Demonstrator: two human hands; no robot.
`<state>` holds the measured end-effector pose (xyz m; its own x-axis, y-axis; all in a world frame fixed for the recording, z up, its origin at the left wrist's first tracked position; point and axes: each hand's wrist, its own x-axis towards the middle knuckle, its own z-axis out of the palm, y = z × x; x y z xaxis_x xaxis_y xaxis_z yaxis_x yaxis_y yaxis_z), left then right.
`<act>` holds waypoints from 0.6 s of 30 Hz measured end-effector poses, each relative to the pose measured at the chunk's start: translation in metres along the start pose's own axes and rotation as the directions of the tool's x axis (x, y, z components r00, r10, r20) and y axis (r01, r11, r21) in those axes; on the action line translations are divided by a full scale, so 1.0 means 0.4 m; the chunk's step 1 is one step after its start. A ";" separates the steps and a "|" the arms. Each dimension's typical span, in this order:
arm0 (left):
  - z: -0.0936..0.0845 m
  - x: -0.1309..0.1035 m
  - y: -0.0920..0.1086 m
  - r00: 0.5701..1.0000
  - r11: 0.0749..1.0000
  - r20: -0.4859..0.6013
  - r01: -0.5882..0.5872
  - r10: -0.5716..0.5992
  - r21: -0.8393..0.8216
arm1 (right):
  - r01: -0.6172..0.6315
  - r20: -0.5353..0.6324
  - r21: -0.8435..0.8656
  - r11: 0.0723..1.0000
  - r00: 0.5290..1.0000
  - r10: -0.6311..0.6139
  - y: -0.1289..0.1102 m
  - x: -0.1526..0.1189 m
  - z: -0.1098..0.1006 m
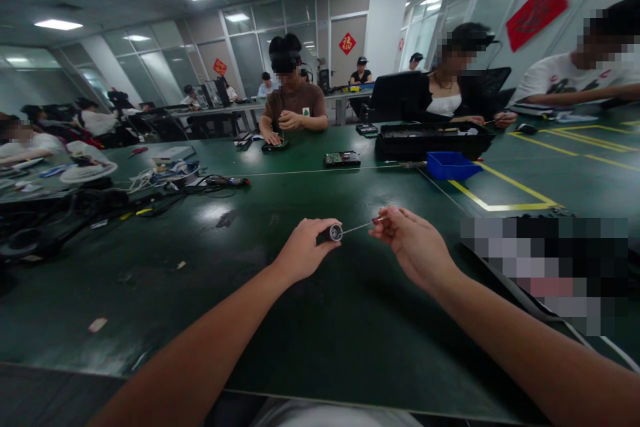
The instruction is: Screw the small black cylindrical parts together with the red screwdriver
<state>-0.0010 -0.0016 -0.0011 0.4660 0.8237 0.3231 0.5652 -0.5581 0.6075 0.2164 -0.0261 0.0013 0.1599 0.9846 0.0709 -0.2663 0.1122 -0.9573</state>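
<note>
My left hand [305,247] grips a small dark cylindrical part [334,233], whose round grey end faces toward me and to the right. In my right hand [407,240] is a screwdriver [359,227] with a reddish handle, pinched between the fingers. Its thin metal shaft points left, and the tip reaches the round end of the part; whether it is inside cannot be made out. Both hands are raised over the green table [300,340].
A blue bin [453,165] and a long black tray [434,141] stand beyond my right hand. A circuit-board device [343,159] lies ahead. Cables [175,177] and a white fan cover [89,171] are at left. Across the table, a person [295,100] handles parts.
</note>
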 end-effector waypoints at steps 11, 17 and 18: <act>-0.001 -0.001 0.001 1.000 1.000 -0.014 0.005 -0.005 0.015 | 0.324 0.102 -0.416 0.850 0.945 -0.310 -0.015 -0.023 0.000; -0.001 -0.001 0.001 1.000 0.999 0.000 0.019 -0.019 0.030 | 0.326 0.139 -0.542 0.774 0.944 -0.300 -0.027 -0.033 -0.003; -0.001 -0.001 0.000 1.000 0.999 0.001 0.024 -0.024 0.032 | 0.317 0.142 -0.587 0.745 0.946 -0.290 -0.031 -0.035 -0.004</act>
<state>-0.0016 -0.0018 -0.0009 0.4530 0.8369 0.3071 0.5981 -0.5408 0.5915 0.2190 -0.0416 0.0116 0.0934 0.9183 0.3848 0.4104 0.3166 -0.8552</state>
